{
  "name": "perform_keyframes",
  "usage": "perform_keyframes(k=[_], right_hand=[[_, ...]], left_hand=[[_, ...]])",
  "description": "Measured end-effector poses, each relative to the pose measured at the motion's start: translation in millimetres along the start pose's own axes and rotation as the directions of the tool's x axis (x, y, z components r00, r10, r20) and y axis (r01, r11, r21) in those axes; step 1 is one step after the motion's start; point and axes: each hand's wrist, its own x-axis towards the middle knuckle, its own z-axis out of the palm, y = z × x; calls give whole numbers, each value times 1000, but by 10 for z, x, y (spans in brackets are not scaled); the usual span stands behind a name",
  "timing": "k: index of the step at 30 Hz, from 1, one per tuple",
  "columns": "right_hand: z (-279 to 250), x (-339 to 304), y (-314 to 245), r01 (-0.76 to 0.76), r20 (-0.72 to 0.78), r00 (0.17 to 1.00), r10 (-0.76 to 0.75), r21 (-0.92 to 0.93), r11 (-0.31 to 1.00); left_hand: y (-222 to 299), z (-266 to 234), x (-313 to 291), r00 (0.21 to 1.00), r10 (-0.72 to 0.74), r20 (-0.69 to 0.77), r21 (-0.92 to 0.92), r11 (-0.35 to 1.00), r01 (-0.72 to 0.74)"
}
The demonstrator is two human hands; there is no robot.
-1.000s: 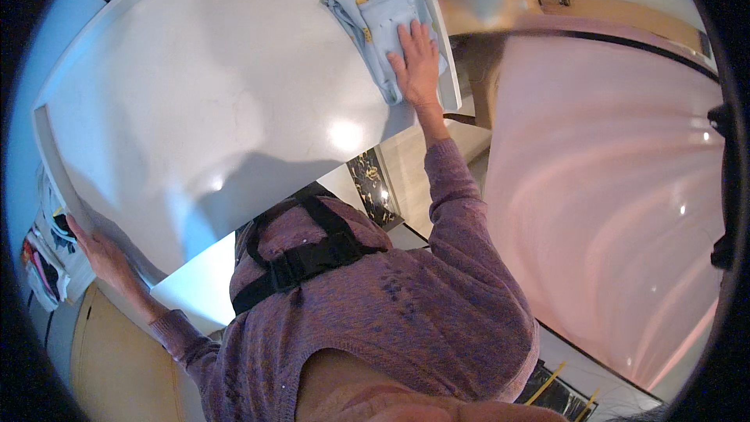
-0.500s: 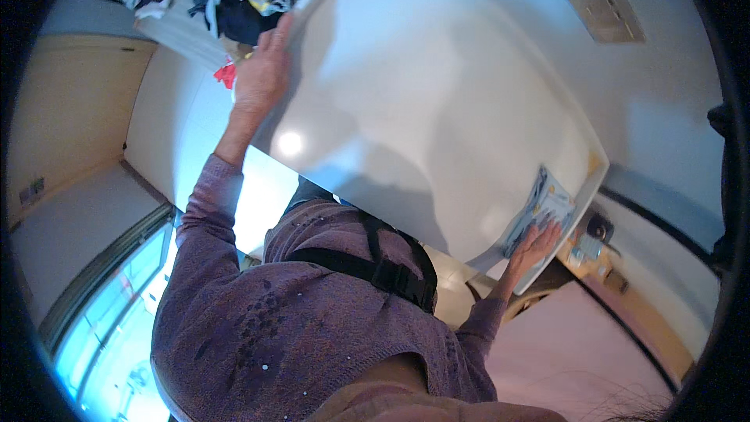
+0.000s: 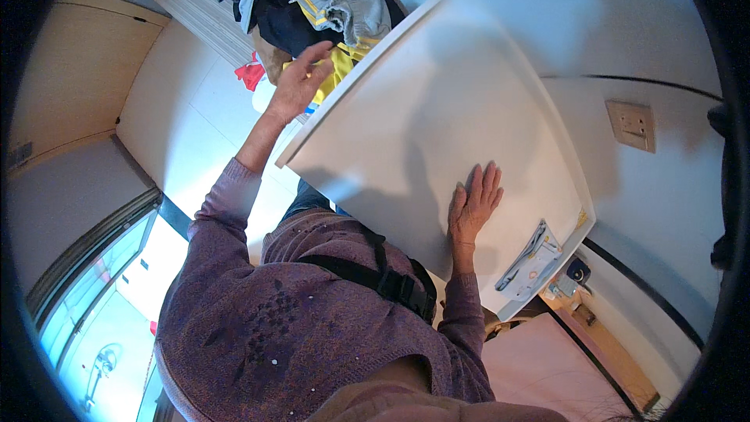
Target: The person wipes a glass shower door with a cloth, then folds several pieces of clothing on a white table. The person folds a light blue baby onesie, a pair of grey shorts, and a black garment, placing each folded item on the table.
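My left hand (image 3: pixel 301 84) is open, its fingers stretched toward a pile of clothes beyond the far-left edge of a white tabletop (image 3: pixel 367 133). It overlaps a yellow cloth (image 3: pixel 336 76) in view; whether it touches the cloth I cannot tell. In the pile lie a grey garment with yellow trim (image 3: pixel 355 8) and a black garment (image 3: pixel 285 27). My right hand (image 3: pixel 475 207) lies open and flat on the white top, fingers slightly spread. Near the top's right corner rests a flat, folded pale item (image 3: pixel 531 262), perhaps cloth or a packet, apart from that hand.
The clothes rest on a pale ribbed surface (image 3: pixel 207 31), with a red cloth (image 3: pixel 250 72) at its edge. On the right wall is a socket plate (image 3: pixel 631 126). Small items lie on a wooden surface (image 3: pixel 609 352) beside a pink panel (image 3: pixel 539 367). A glass door (image 3: pixel 101 289) stands lower left.
My left hand has left the tabletop edge and reached toward the clothes. My right hand has moved off the folded item, leftward onto the bare top. The view has shifted, showing more of the pile.
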Motion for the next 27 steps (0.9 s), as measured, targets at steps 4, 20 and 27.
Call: perform_keyframes(k=[4,20,27], right_hand=[[8,-9,56,-18,26,999,19,-18,1000],[21,6,17,-70,22,997,70,-35,997],[31,10,44,-42,4,999,42,-34,999]], left_hand=[[-224,-87,446,945,214,-248,446,891,-85],[-724,-528,1736,847,330,-416,465,878,-114],[205,-2065,1143,448,439,-779,292,886,-361]])
